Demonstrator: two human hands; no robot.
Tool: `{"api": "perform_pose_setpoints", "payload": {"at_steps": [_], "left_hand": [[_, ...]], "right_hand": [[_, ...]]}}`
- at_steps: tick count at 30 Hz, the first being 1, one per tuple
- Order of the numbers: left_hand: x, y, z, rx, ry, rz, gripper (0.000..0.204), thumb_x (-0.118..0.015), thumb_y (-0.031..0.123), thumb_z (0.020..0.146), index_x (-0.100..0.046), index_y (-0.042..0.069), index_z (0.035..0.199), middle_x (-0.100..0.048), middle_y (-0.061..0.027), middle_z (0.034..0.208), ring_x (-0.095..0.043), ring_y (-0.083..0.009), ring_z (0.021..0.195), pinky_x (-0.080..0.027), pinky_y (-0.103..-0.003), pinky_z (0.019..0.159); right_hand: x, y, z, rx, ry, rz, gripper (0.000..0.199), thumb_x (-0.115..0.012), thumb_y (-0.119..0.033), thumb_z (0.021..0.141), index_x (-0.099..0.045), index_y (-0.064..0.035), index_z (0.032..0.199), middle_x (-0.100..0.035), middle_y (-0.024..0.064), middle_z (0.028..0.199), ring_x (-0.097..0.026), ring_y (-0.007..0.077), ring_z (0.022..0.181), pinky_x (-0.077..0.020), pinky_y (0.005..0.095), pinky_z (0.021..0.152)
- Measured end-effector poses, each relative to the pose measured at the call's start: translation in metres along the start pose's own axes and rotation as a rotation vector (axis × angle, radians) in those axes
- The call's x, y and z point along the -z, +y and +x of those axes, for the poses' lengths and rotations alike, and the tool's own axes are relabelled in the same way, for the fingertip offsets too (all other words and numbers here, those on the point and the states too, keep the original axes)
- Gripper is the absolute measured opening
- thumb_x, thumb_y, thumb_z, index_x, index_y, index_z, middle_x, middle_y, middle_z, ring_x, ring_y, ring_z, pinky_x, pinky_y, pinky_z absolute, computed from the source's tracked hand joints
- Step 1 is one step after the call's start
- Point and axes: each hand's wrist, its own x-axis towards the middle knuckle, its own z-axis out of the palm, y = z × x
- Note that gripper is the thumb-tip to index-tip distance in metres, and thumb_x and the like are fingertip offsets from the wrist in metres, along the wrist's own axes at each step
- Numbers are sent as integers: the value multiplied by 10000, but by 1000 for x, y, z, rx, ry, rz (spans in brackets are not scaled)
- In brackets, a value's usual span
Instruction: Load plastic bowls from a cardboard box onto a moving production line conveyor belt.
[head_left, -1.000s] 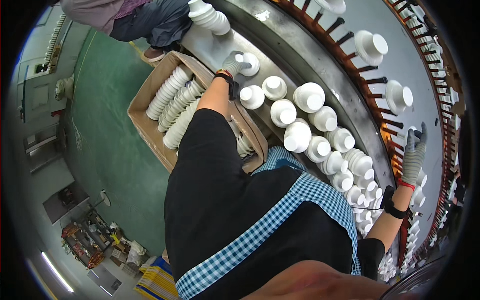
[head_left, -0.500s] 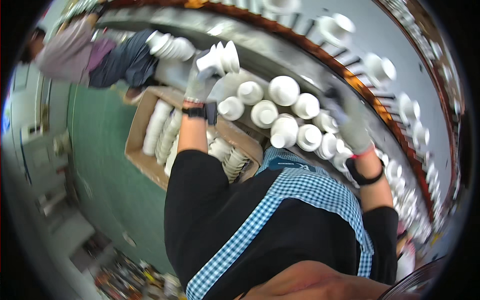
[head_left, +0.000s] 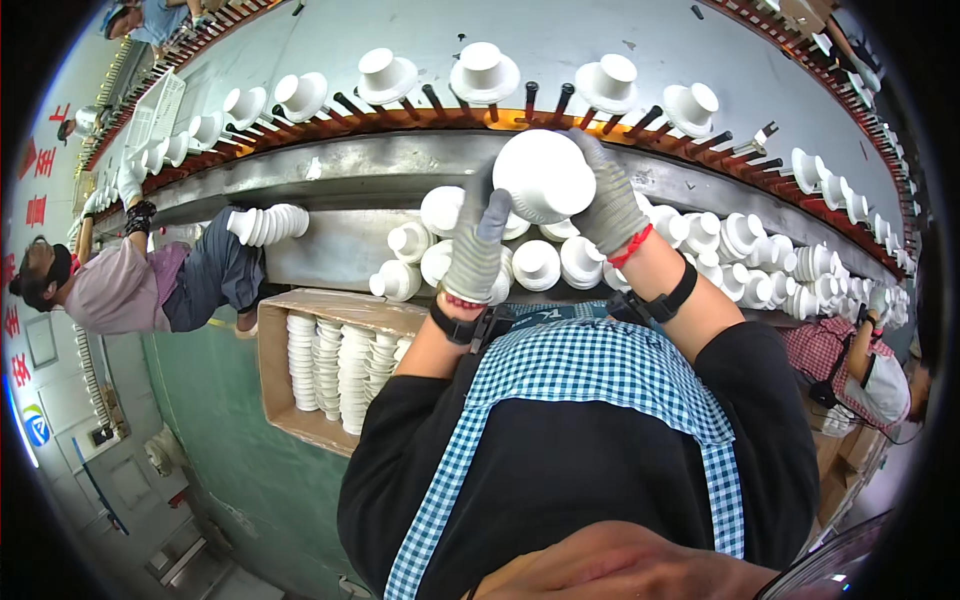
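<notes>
A white, round, flared cup-shaped part is between my two gloved hands, over the metal bench's far edge. My left hand grips its left side, with the thumb raised along it. Round its right side curl the fingers of my right hand, partly hidden behind it. Whether it is one part or a nested stack cannot be seen. Just below my hands, more white flared parts stand close together on the bench.
Beyond the bench runs a rail of upright dark pegs, some capped with white flared parts. An open cardboard box of stacked parts sits at my left. Co-workers stand at left and right. More parts crowd the bench rightward.
My left hand, which held a small stack of white parts at the left, has come to the middle. My right hand has moved left from near the pegs, and both hands now grip one white piece.
</notes>
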Motion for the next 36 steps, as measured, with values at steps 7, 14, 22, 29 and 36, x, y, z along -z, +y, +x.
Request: {"api": "perform_pose_setpoints", "payload": {"at_steps": [7,14,22,29,36], "left_hand": [[-71,-38,39,419,-82,-680,612,-572,410,916,-439,-31,1319,-549,-146,1271,-537,-267,1181,-414,-407,1044],[-172,-58,62,207,-217,-146,614,-422,538,950,-527,-2,1224,-628,-119,1121,-625,-235,1010,-508,-350,878],[-245,-95,91,67,-254,-149,560,-382,523,984,-577,30,1163,-631,-72,1043,-604,-142,931,-490,-272,839],[-219,-154,148,-278,144,302,329,-647,177,835,-565,-5,1096,-566,-168,1117,-591,-261,965,-491,-364,845],[-222,-201,183,-200,-174,338,255,-674,252,854,-652,68,1029,-679,-99,903,-613,-214,859,-483,-329,794]], "right_hand": [[89,-19,-33,250,188,-317,412,-565,-210,915,-498,-22,1275,-562,138,1167,-563,224,1034,-450,333,916],[156,-37,-56,299,176,5,878,-868,-220,659,-402,-18,1375,-536,119,1309,-537,200,1169,-457,328,970],[227,-52,-32,113,228,608,555,-719,-348,815,-514,-36,1226,-580,85,1175,-571,222,1083,-485,382,928],[297,-91,42,91,352,526,516,-628,-427,865,-533,-94,1248,-602,113,1189,-600,287,1065,-534,444,842],[314,-94,150,-352,245,132,450,-738,-433,781,-606,-122,1079,-675,80,1028,-670,232,881,-590,460,702]]}}
